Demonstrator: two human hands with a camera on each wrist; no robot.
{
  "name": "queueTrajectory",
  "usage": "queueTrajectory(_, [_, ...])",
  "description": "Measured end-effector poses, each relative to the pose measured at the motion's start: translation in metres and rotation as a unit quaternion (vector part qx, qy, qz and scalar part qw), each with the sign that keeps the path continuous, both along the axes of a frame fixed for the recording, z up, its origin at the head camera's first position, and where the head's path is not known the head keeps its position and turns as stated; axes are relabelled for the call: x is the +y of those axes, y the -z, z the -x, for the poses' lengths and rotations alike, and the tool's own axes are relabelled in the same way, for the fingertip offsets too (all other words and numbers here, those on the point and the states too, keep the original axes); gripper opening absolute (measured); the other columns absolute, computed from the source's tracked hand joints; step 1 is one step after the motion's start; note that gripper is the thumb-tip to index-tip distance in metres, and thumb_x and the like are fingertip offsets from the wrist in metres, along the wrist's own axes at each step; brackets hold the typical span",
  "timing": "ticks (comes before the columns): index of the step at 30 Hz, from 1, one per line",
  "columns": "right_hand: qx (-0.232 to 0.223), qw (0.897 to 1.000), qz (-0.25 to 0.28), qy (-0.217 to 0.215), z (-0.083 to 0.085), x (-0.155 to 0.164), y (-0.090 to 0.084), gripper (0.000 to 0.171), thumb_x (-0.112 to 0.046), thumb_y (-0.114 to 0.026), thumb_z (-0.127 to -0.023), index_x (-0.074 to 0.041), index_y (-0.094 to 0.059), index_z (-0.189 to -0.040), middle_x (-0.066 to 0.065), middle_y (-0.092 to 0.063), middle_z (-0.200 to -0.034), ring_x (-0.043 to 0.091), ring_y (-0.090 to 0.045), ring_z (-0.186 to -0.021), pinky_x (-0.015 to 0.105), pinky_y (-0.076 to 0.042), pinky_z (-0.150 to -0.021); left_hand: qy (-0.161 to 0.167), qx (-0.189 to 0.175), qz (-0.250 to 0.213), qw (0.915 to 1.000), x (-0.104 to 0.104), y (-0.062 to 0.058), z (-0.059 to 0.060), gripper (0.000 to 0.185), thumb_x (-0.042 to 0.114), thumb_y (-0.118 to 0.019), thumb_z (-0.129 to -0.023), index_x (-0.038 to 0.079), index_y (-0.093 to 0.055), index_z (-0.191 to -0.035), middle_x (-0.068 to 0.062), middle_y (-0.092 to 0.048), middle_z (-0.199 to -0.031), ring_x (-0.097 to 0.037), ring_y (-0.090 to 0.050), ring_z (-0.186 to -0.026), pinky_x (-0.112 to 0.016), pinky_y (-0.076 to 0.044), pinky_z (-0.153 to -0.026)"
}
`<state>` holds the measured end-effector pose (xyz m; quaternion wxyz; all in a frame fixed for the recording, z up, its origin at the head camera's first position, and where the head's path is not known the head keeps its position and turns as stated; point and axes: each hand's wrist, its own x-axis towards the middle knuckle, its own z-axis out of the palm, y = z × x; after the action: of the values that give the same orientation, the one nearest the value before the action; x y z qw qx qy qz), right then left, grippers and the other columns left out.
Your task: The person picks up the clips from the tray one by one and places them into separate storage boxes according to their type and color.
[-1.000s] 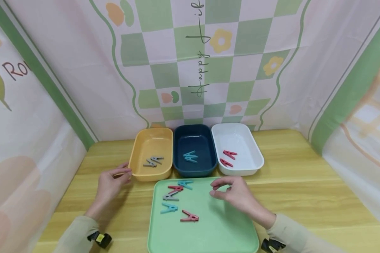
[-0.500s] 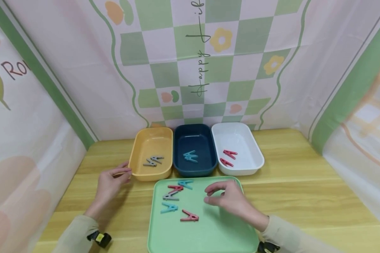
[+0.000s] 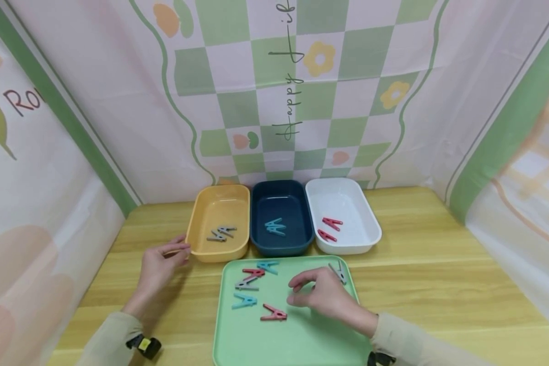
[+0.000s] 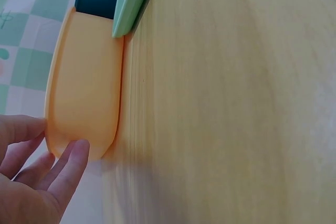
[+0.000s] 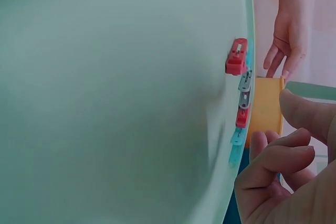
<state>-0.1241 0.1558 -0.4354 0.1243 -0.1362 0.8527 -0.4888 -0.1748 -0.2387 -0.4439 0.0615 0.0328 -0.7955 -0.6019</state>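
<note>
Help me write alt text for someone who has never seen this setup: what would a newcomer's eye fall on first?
Probably the three bins in a row at the back of the table: orange on the left, navy in the middle, white on the right. In front lies a green tray with scattered colored clips, the right hand above it. Behind rises a green-and-white checked cloth.

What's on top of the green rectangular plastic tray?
Two red plastic clothespins, two blue ones and two grey ones. The right hand hides part of the tray in the head view.
</note>
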Motion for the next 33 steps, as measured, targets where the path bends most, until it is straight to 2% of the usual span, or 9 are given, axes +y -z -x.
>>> queueTrajectory(10, [-0.021,0.999,-0.006,-0.024,-0.003,-0.006,0.005,0.029,-0.016,-0.095,-0.078,-0.009,-0.082,-0.104,-0.002,-0.075,-0.089,0.023,-0.064,-0.093,0.037,-0.056,-0.081,-0.003,-0.001,0.002,1.0,0.0,-0.001,0.0,0.021,-0.006,-0.072,-0.097,-0.017,-0.071,-0.115,-0.022,-0.058,-0.147,-0.012,-0.076,-0.094,-0.031,-0.067,-0.083])
queueTrajectory(18, [-0.023,0.999,-0.01,-0.037,-0.006,-0.011,0.007,0.031,-0.015,-0.095,-0.076,-0.009,-0.082,-0.103,-0.003,-0.075,-0.088,0.022,-0.064,-0.091,0.038,-0.056,-0.081,-0.003,-0.004,0.003,1.0,0.001,-0.001,0.0,0.021,-0.006,-0.072,-0.097,-0.016,-0.071,-0.115,-0.022,-0.058,-0.147,-0.02,-0.076,-0.098,-0.03,-0.067,-0.083])
queueTrajectory(26, [-0.043,0.998,-0.031,-0.033,-0.008,-0.012,0.007,0.029,-0.017,-0.098,-0.074,-0.011,-0.083,-0.099,-0.004,-0.075,-0.088,0.02,-0.063,-0.088,0.04,-0.058,-0.082,-0.003,-0.005,-0.003,1.0,0.001,-0.001,0.001,0.021,-0.007,-0.071,-0.097,-0.017,-0.071,-0.115,-0.022,-0.058,-0.147,-0.01,-0.075,-0.095,-0.029,-0.067,-0.083])
queueTrajectory(33, [-0.037,0.997,-0.035,-0.051,-0.01,-0.013,0.01,0.026,-0.015,-0.098,-0.073,-0.011,-0.083,-0.093,-0.005,-0.074,-0.085,0.018,-0.063,-0.084,0.037,-0.058,-0.078,-0.004,-0.006,-0.004,1.0,0.001,-0.001,0.0,0.021,-0.007,-0.07,-0.098,-0.017,-0.071,-0.116,-0.021,-0.058,-0.148,-0.009,-0.075,-0.095,-0.029,-0.067,-0.084])
